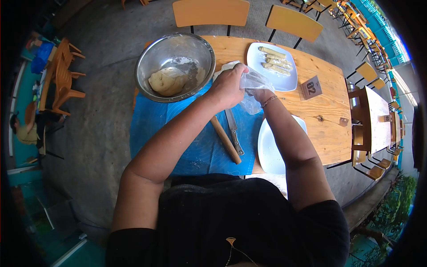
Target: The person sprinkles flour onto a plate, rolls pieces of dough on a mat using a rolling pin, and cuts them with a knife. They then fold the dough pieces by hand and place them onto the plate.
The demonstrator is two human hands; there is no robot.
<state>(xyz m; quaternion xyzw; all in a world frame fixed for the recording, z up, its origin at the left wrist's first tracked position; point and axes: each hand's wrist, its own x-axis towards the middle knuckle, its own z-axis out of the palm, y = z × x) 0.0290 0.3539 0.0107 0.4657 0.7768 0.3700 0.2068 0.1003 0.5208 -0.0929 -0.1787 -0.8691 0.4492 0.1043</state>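
Observation:
Above the table's middle, my left hand (229, 85) pinches a thin, clear plastic glove or bag (254, 80). My right hand (262, 94), with a bracelet at its wrist, is partly inside that plastic, and its fingers are mostly hidden. Below the hands a wooden rolling pin (226, 140) lies on a blue mat (191, 153). Just right of the pin is a knife (234, 129) with its handle towards me. A metal bowl (147, 66) at the left holds a lump of pale dough (167, 82).
A white plate (288, 82) with several floured dough rolls (276, 61) stands at the back. Another white plate (273, 147) is partly under my right forearm. A number sign (311, 87) stands on the wooden table (329, 115). Chairs (211, 12) line the far side; a person (29, 129) sits far left.

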